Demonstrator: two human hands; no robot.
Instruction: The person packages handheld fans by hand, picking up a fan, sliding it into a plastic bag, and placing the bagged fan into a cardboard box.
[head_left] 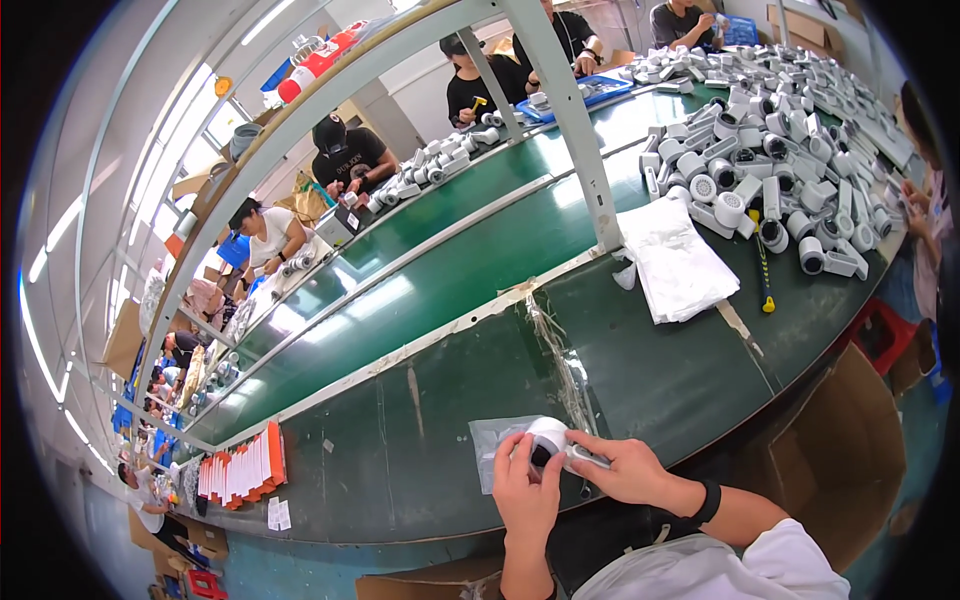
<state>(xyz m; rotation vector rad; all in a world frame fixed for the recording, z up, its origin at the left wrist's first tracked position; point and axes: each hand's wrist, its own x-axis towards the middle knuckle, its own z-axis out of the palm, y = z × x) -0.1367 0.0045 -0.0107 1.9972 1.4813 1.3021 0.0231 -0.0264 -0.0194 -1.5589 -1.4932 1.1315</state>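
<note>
At the near edge of the green table I hold a small white device [551, 432] with a round head, a dark opening and a short grey handle. My left hand [526, 482] is closed around the head from the left. My right hand [626, 470] grips the handle end, with the fingers meeting the device from the right. A clear plastic bag [484, 440] lies flat on the table under and beside the left fingers. Part of the device is hidden by my fingers.
A stack of white plastic bags [678, 262] lies ahead to the right, beside a yellow-and-black hammer [764, 268]. Behind is a large heap of similar white devices [790, 165]. Orange-and-white boxes [243, 466] stand at left. A metal post [572, 120] rises from the table. Co-workers sit across.
</note>
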